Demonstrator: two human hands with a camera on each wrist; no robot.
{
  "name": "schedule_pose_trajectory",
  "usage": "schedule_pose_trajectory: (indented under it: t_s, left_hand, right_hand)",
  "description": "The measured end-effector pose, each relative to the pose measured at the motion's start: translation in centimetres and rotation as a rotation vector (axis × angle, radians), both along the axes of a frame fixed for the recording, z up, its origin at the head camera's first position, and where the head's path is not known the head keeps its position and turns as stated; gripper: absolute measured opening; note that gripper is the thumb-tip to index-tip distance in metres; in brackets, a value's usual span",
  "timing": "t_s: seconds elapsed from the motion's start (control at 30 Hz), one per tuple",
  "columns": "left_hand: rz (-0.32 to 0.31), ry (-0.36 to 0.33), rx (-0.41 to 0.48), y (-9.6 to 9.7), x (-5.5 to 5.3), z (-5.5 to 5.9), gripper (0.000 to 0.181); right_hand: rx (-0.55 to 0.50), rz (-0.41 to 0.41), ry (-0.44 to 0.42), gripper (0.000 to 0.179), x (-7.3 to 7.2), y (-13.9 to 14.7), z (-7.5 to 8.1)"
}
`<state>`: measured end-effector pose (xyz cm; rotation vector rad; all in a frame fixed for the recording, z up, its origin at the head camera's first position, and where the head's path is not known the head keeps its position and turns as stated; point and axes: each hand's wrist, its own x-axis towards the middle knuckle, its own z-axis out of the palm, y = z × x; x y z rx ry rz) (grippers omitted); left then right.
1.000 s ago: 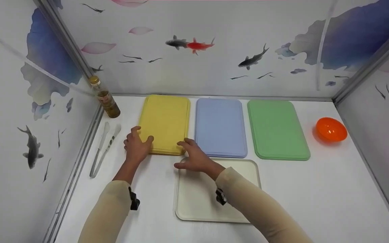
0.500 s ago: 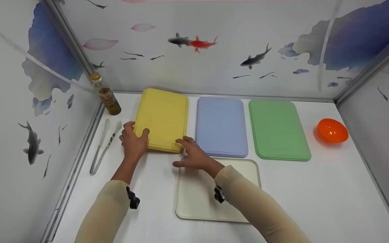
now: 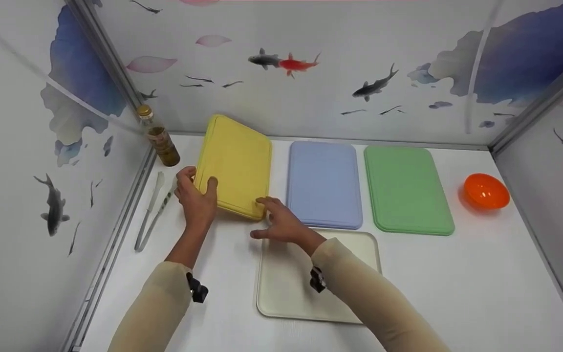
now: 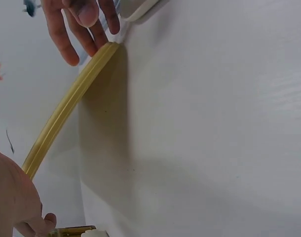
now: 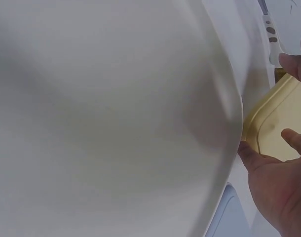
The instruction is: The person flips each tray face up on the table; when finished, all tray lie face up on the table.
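A yellow tray [image 3: 235, 168], flat face towards me, tilts with its left side raised off the table. My left hand [image 3: 197, 198] grips its left edge, thumb on the face and fingers around the far side. At the lower right corner, my right hand [image 3: 281, 220] has its fingertips on the tray, fingers spread and thumb apart. From the left wrist view, the tray's ribbed edge [image 4: 69, 103] slants up from the table over a shadow. Beneath the right hand lies a cream tray [image 3: 306, 298]. Tongs [image 3: 154, 215] lie left of my left hand.
To the right of the yellow tray lie a blue tray [image 3: 324, 186] and a green tray [image 3: 408, 190]. An orange bowl [image 3: 487, 191] sits at the far right. A bottle with brown liquid [image 3: 164, 146] stands in the back left corner, close to the wall.
The yellow tray lay flat; its left side has come up with my left hand, tilting it towards the right. My right hand has stayed at its lower right corner.
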<state>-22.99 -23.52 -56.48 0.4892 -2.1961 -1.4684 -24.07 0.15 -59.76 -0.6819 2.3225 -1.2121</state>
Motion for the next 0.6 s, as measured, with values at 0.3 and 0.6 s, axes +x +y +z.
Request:
schedule_pose_trajectory:
  t_s: [0.3, 0.6]
  left_hand:
    - [-0.030, 0.130, 0.030, 1.7, 0.4, 1.5, 0.058]
    - [-0.130, 0.249, 0.077, 3.7, 0.5, 2.6, 0.054]
  right_hand:
    - [-0.031, -0.041, -0.071, 0.102, 0.0, -0.4, 0.1]
    - [0.006, -0.085, -0.114, 0.085, -0.1, -0.6, 0.7]
